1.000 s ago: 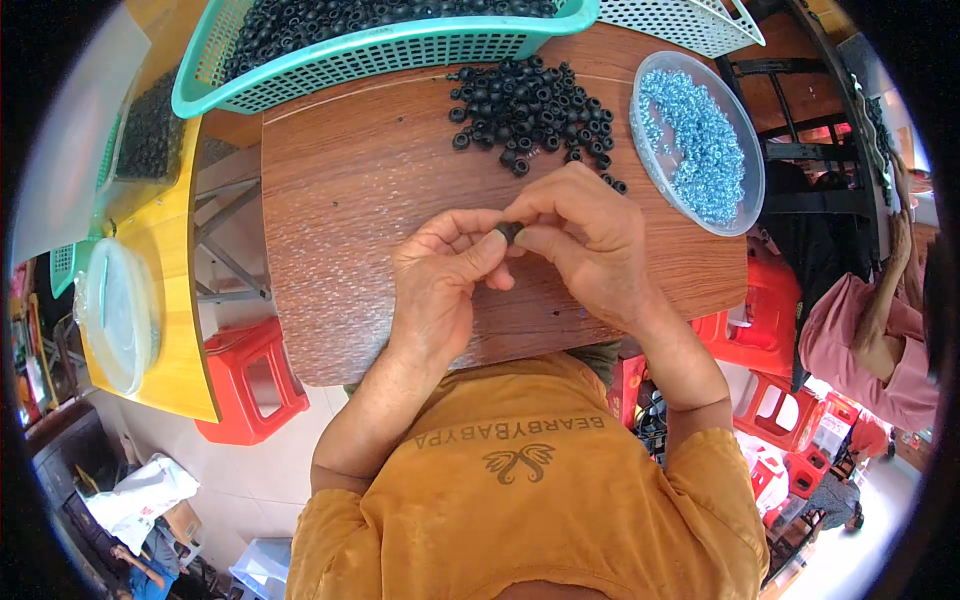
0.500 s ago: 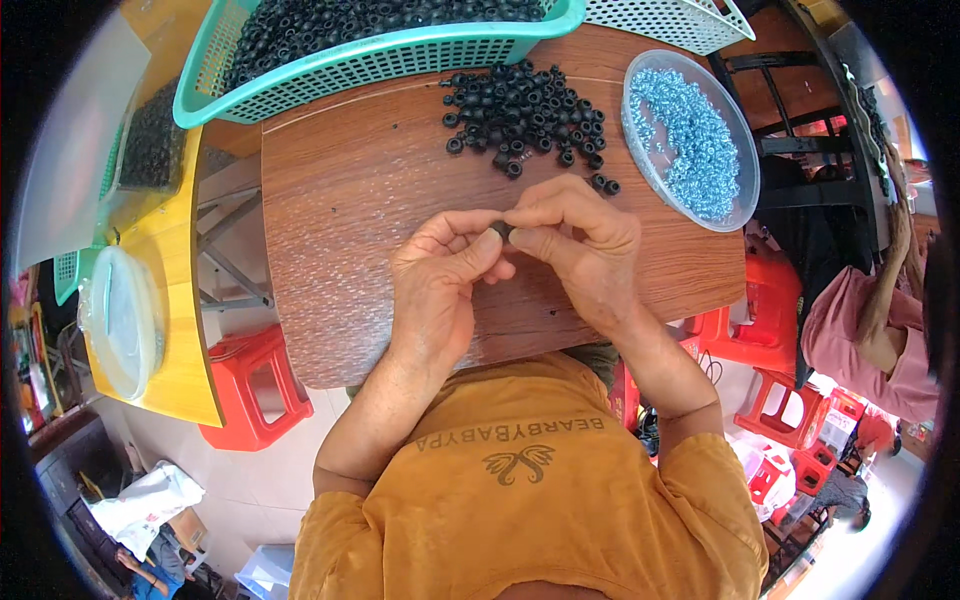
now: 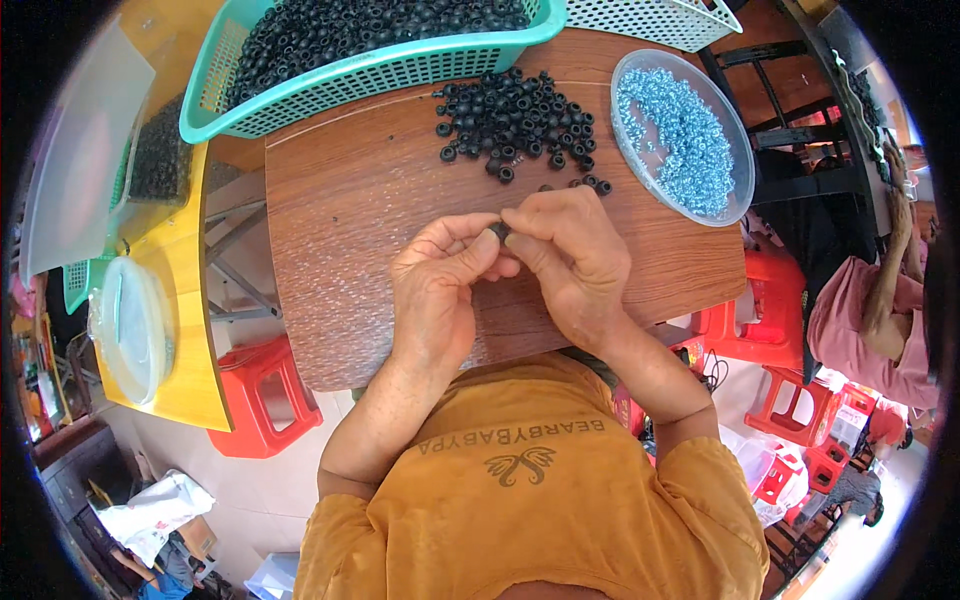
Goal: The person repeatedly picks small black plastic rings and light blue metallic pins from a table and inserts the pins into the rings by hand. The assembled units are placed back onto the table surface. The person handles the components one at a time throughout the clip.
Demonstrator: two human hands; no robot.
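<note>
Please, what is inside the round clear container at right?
The round clear container holds many small, shiny light-blue pieces. What lies beneath their heap is covered and cannot be seen.

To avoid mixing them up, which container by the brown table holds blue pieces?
The round clear tub, right of the loose black pieces. The teal basket holds black pieces; the white basket shows no contents.

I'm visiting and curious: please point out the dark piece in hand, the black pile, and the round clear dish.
Dark piece (image 3: 500, 231): head view, its visible middle.
Black pile (image 3: 513, 118): head view, middle of the heap.
Round clear dish (image 3: 745, 165): head view, right rim.
</note>
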